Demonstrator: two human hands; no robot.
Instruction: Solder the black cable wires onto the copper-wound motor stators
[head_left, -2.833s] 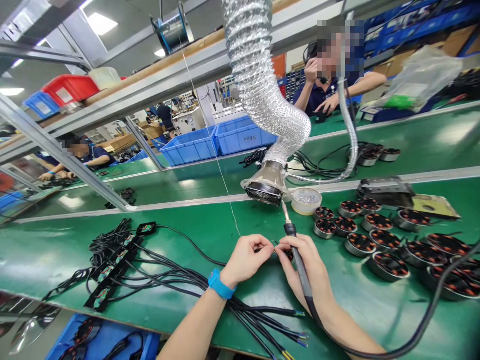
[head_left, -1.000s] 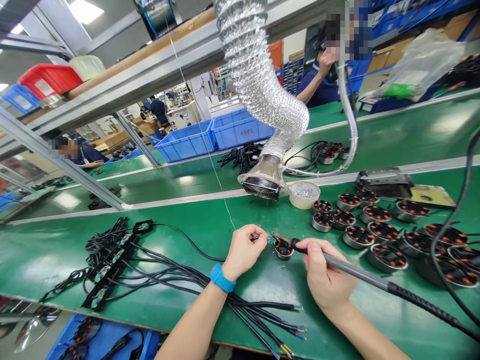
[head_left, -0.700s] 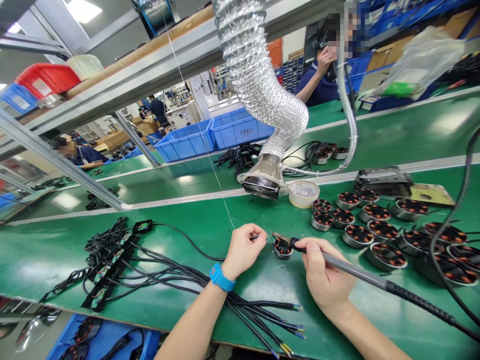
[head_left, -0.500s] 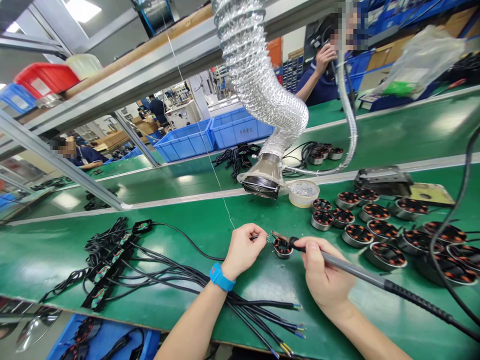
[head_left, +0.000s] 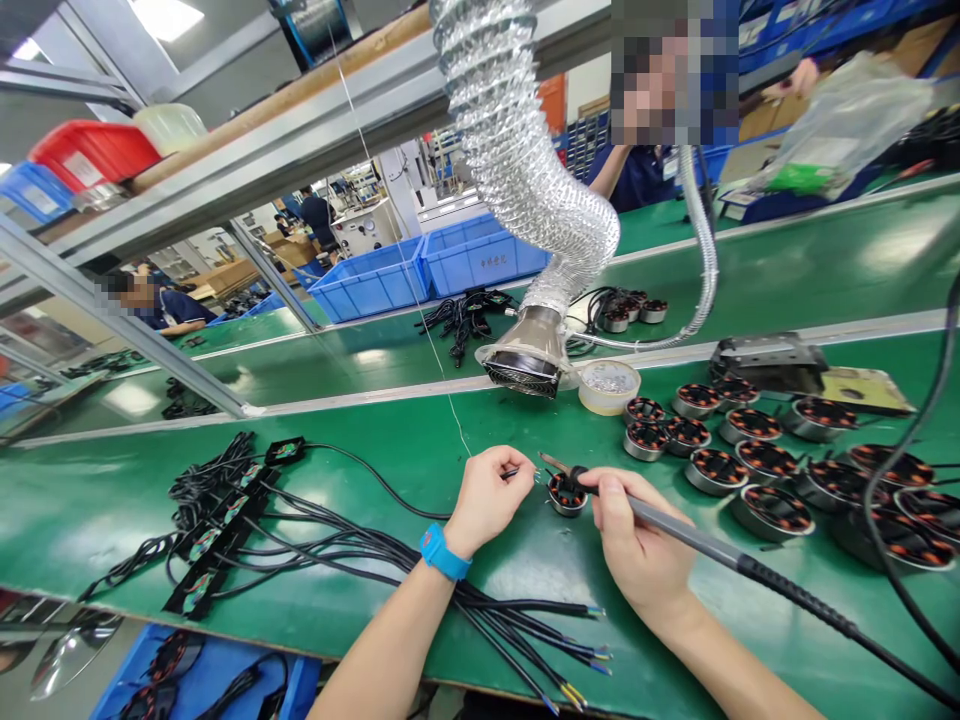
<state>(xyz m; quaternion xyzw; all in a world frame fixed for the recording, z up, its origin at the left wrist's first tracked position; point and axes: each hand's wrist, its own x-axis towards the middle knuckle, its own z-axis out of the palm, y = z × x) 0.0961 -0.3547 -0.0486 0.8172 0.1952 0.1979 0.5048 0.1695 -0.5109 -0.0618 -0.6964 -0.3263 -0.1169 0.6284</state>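
Observation:
My left hand (head_left: 491,500) pinches the end of a black cable (head_left: 367,465), whose thin wire tips poke out to the right of the fingers. My right hand (head_left: 645,545) is wrapped round a grey-and-black soldering iron (head_left: 667,522), its tip pointing left, close to those wire tips. Whether tip and wires touch, I cannot tell. Just below the iron's tip lies a small motor stator (head_left: 566,494) with a metal rim and copper windings. A thin strand of solder wire (head_left: 452,405) hangs down from above and ends near my left hand.
More motor stators (head_left: 765,460) stand on the right of the green bench. Cables with stripped ends (head_left: 525,625) fan out at the front, joined to circuit boards (head_left: 202,545) on the left. A fume duct (head_left: 525,350) hangs over a round tub (head_left: 609,388). A co-worker (head_left: 645,165) is across the line.
My right hand has shifted slightly left with the soldering iron, bringing its tip nearer the wire ends. Small stators and cables on the far belt have moved left. The left hand stays put.

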